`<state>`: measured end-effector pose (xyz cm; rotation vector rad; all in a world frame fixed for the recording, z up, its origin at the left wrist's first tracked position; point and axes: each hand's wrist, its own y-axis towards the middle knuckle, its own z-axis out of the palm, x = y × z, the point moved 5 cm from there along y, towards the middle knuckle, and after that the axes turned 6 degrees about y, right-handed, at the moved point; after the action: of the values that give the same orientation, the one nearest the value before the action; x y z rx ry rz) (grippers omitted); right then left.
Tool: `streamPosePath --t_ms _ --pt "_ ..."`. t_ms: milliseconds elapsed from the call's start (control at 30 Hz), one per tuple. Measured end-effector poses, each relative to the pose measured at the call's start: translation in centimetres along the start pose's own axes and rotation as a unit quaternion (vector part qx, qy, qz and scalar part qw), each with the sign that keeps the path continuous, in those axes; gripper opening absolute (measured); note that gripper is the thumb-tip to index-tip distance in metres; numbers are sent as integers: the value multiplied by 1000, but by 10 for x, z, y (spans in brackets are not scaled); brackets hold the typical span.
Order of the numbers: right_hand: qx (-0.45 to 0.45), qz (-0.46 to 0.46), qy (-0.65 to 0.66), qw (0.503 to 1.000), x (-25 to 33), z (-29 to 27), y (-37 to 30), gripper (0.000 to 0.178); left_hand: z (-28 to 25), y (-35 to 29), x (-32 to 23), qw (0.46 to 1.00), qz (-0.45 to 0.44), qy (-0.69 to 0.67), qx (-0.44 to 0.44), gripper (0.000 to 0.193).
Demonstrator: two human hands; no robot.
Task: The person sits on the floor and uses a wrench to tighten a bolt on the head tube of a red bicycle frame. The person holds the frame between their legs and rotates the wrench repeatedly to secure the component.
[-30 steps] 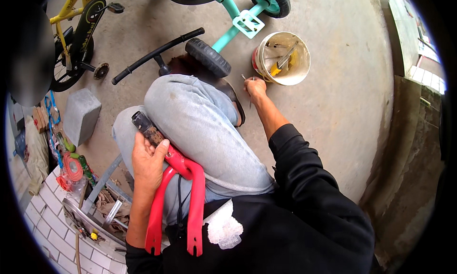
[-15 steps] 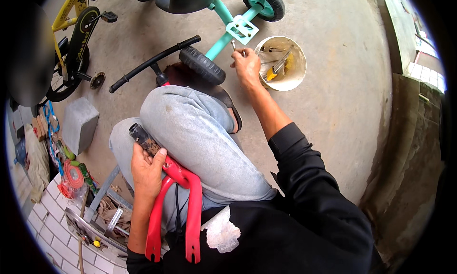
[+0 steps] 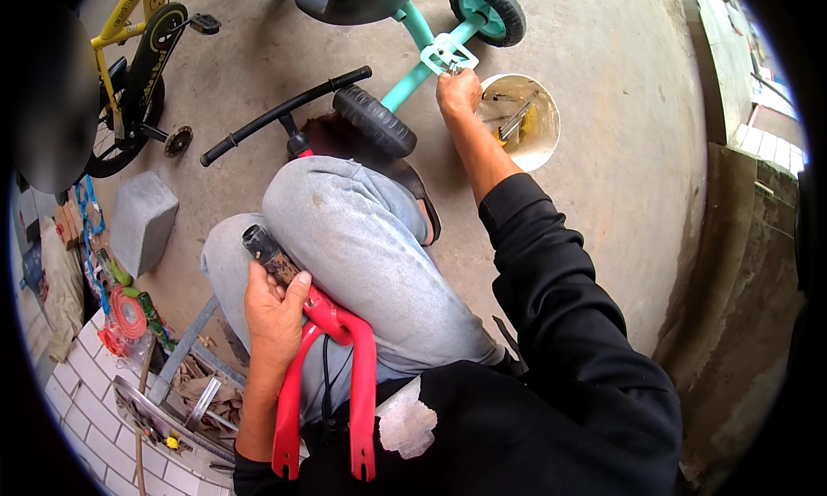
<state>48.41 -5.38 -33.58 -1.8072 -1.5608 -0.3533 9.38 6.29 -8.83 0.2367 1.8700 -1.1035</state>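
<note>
My left hand (image 3: 274, 313) is wrapped round the dark, worn tube of a red bicycle fork (image 3: 364, 375). The fork lies along my lap, its two prongs pointing back toward me. Reaching forward, my right hand (image 3: 459, 93) is closed at the turquoise bracket (image 3: 448, 55) on the axle of a child's tricycle (image 3: 405, 84). A small silvery metal piece shows at its fingertips, too small to name for certain. Just right of this hand stands a white bucket (image 3: 543, 143) with tools inside, one with a yellow handle.
A black handlebar (image 3: 284, 117) and a black tricycle wheel (image 3: 376, 121) lie beyond my knees. At left are a yellow bicycle (image 3: 112, 33), a grey block (image 3: 144, 225), straps and a metal frame (image 3: 185, 341). A low wall (image 3: 732, 238) runs along the right.
My right hand has moved forward and right from beside the bucket to the turquoise bracket, carrying the silvery piece. My left hand keeps its hold on the fork.
</note>
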Motion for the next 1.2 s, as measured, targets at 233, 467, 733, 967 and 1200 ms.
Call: streamPosePath --t_ms 233,467,733,967,1200 --pt "3 0 -6 1000 3 -4 -9 42 -2 0 2 1000 -1 -15 1 38" --pt "5 -3 88 996 -5 -10 -31 40 -3 0 4 999 14 -34 4 38" --pt "146 -49 276 949 10 -72 -138 24 -17 -9 7 998 9 -68 10 28" --pt "205 -51 374 903 67 -134 -209 20 -59 -41 -14 987 97 -126 2 26" --pt "322 -90 490 805 123 -160 -295 35 -87 -99 -48 975 186 -118 9 25"
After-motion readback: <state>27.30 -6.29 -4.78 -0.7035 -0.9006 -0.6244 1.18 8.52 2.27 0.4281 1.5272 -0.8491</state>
